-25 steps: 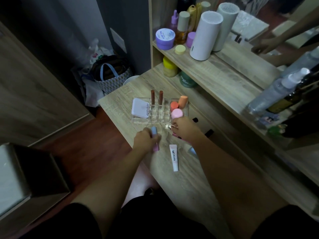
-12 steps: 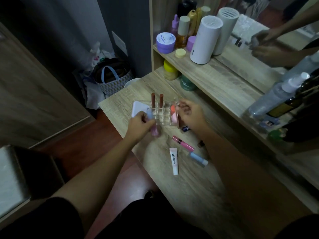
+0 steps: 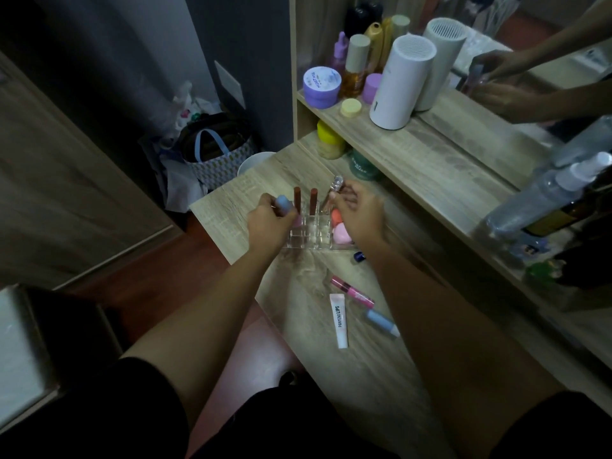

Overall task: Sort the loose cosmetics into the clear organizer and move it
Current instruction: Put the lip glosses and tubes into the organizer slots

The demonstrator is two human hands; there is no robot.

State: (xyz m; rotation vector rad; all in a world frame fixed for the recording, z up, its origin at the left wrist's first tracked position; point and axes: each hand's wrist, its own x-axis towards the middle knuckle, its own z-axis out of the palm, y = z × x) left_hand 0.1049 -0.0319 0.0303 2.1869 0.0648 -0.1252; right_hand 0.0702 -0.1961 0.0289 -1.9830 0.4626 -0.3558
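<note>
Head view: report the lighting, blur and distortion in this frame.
Head view: dim and underexposed, corners nearly black; the right hand and left hand are motion-smeared over the clear organizer, while the white tube on the tabletop is sharp enough to read; wide-angle bending curves the shelf edge; the mirror doubles the hands.

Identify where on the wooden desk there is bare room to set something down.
Free: the near desk between the forearms, below the white lip tube, and the far-left corner beyond the clear organizer. Crowded: around the organizer, and where the pink gloss tube and blue-capped tube lie.
</note>
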